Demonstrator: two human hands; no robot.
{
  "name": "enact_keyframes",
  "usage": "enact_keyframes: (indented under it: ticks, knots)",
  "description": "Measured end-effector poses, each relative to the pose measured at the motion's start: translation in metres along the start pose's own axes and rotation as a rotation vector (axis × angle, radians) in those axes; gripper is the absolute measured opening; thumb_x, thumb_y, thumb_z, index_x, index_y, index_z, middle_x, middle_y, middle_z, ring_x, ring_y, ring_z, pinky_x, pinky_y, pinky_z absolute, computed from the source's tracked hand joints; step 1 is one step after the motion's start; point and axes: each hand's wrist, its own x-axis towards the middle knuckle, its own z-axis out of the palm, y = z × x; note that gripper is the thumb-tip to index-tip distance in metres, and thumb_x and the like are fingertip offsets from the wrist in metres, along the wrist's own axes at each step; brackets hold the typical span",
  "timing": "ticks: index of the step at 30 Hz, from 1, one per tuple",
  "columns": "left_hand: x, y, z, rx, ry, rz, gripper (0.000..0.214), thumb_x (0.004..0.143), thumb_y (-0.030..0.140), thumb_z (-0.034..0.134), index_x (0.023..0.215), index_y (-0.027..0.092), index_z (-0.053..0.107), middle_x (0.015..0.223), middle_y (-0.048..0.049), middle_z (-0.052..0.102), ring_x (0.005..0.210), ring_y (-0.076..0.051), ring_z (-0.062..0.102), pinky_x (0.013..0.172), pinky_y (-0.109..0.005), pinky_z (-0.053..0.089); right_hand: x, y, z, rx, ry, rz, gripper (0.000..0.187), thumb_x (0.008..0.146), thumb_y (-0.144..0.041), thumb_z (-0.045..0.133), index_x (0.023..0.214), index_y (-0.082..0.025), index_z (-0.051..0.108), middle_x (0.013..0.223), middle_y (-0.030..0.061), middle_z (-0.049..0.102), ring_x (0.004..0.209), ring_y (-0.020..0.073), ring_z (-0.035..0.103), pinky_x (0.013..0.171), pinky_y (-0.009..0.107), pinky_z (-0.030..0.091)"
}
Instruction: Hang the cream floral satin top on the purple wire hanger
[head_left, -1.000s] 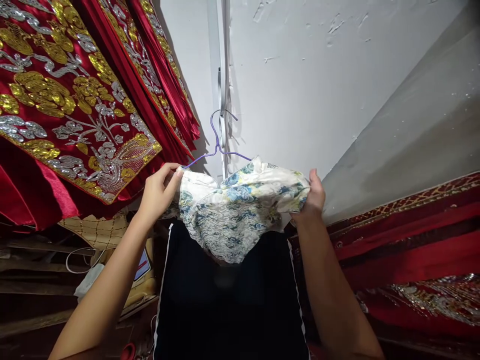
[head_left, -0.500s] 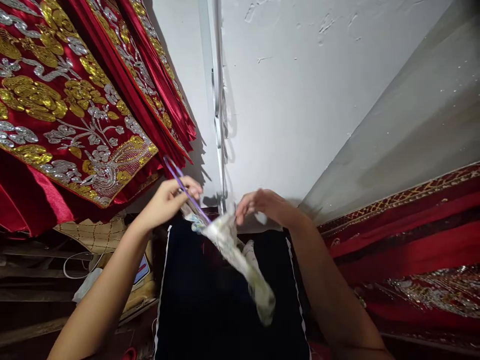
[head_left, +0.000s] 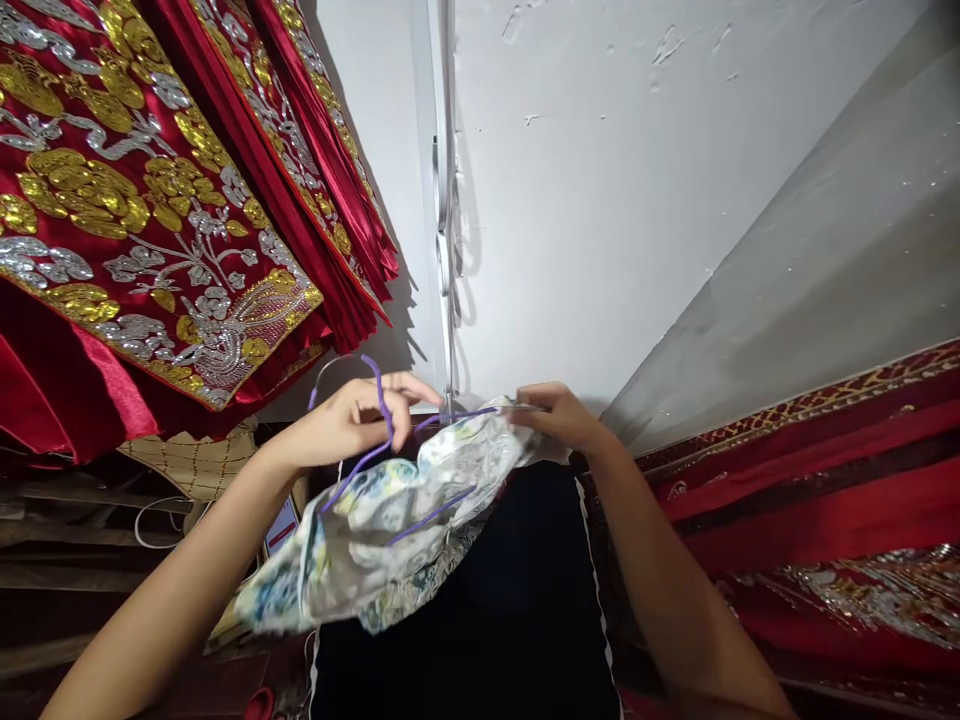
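Note:
A small white garment with a blue and green floral print (head_left: 375, 530) lies flat in front of me on a thin purple wire hanger (head_left: 379, 420). My left hand (head_left: 352, 420) is closed round the hanger near its hook. My right hand (head_left: 559, 415) pinches the garment's right edge where the hanger's arm ends. Under both hangs a dark navy garment with white piping (head_left: 465, 620).
Red satin garments with gold and silver sequin embroidery (head_left: 150, 220) hang at the upper left. More red embroidered fabric (head_left: 825, 480) fills the right side. A white wall with a vertical metal rail (head_left: 446, 200) stands behind. Cluttered wooden shelves (head_left: 67, 540) sit at the lower left.
The hanger with the floral garment has come off the wall rail and down. It has been turned from hanging upright to lying flat, and both hands have moved closer together.

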Motion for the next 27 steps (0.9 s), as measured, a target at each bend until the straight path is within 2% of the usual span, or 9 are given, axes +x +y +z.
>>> enact_keyframes:
  ticks: [4, 6, 8, 10, 12, 15, 19, 23, 27]
  knots:
    - [-0.008, -0.024, -0.017, -0.029, 0.193, -0.047, 0.039, 0.096, 0.036, 0.058, 0.134, 0.026, 0.06, 0.138, -0.0143, 0.062, 0.125, -0.03, 0.063, 0.106, -0.048, 0.052, -0.026, -0.008, -0.037, 0.154, 0.355, 0.115, 0.033, 0.075, -0.05, 0.08, 0.072, -0.019, 0.069, 0.062, 0.0013, 0.06, 0.054, 0.0159, 0.054, 0.049, 0.027, 0.04]
    - [-0.012, -0.03, -0.022, 0.132, 0.347, -0.037, 0.04, 0.097, 0.038, 0.056, 0.135, 0.025, 0.059, 0.139, -0.013, 0.061, 0.128, -0.028, 0.06, 0.11, -0.047, 0.048, -0.031, -0.011, -0.05, 0.276, 0.531, 0.132, 0.032, 0.073, -0.048, 0.082, 0.082, -0.019, 0.073, 0.068, 0.0043, 0.068, 0.057, 0.02, 0.062, 0.05, 0.031, 0.047]
    - [-0.017, -0.034, -0.022, 0.372, 0.627, 0.014, 0.034, 0.097, 0.04, 0.055, 0.127, 0.025, 0.063, 0.137, -0.0111, 0.061, 0.131, -0.028, 0.055, 0.114, -0.047, 0.043, -0.026, -0.011, -0.059, 0.392, 0.653, 0.099, 0.034, 0.073, -0.047, 0.081, 0.091, -0.019, 0.074, 0.078, 0.0068, 0.073, 0.066, 0.0244, 0.069, 0.057, 0.035, 0.054]
    - [-0.02, -0.04, -0.015, 0.57, 0.933, 0.077, 0.027, 0.096, 0.039, 0.056, 0.117, 0.023, 0.064, 0.132, -0.011, 0.06, 0.13, -0.028, 0.053, 0.113, -0.048, 0.042, -0.015, -0.01, -0.061, 0.485, 0.667, 0.056, 0.038, 0.076, -0.048, 0.078, 0.1, -0.019, 0.073, 0.087, 0.0084, 0.076, 0.078, 0.028, 0.073, 0.066, 0.038, 0.059]
    - [-0.02, -0.05, 0.0, 0.64, 1.087, 0.108, 0.021, 0.096, 0.038, 0.057, 0.107, 0.022, 0.064, 0.12, -0.011, 0.062, 0.12, -0.027, 0.056, 0.107, -0.047, 0.045, 0.001, -0.011, -0.055, 0.525, 0.565, 0.056, 0.044, 0.079, -0.052, 0.073, 0.107, -0.018, 0.072, 0.094, 0.0097, 0.077, 0.087, 0.0306, 0.074, 0.073, 0.041, 0.06]
    - [-0.012, -0.068, 0.031, 0.502, 0.986, 0.061, 0.018, 0.096, 0.038, 0.056, 0.105, 0.023, 0.061, 0.099, -0.0072, 0.063, 0.097, -0.023, 0.061, 0.091, -0.04, 0.051, 0.021, -0.016, -0.035, 0.499, 0.381, 0.094, 0.05, 0.081, -0.059, 0.067, 0.109, -0.018, 0.072, 0.095, 0.0107, 0.077, 0.091, 0.0325, 0.074, 0.079, 0.045, 0.061]
    - [0.006, -0.091, 0.069, 0.231, 0.842, -0.01, 0.03, 0.094, 0.037, 0.061, 0.119, 0.026, 0.048, 0.095, -0.0044, 0.06, 0.087, -0.02, 0.06, 0.084, -0.035, 0.051, 0.02, -0.025, -0.014, 0.511, 0.289, 0.172, 0.049, 0.08, -0.06, 0.07, 0.105, -0.018, 0.073, 0.089, 0.0113, 0.077, 0.088, 0.0335, 0.075, 0.078, 0.045, 0.06]
    - [0.016, -0.102, 0.095, 0.078, 0.939, -0.061, 0.046, 0.092, 0.042, 0.064, 0.125, 0.03, 0.034, 0.099, -0.0046, 0.055, 0.087, -0.018, 0.061, 0.087, -0.036, 0.052, 0.0, -0.026, -0.008, 0.57, 0.25, 0.274, 0.042, 0.078, -0.054, 0.073, 0.102, -0.019, 0.073, 0.083, 0.0108, 0.076, 0.084, 0.0325, 0.074, 0.073, 0.041, 0.059]
    - [0.028, -0.1, 0.11, -0.05, 0.982, -0.049, 0.04, 0.099, 0.045, 0.05, 0.128, 0.029, 0.026, 0.107, -0.0073, 0.058, 0.092, -0.017, 0.065, 0.091, -0.036, 0.051, -0.011, -0.024, -0.003, 0.551, 0.241, 0.277, 0.041, 0.079, -0.055, 0.072, 0.099, -0.019, 0.071, 0.077, 0.0078, 0.073, 0.076, 0.0282, 0.07, 0.067, 0.037, 0.056]
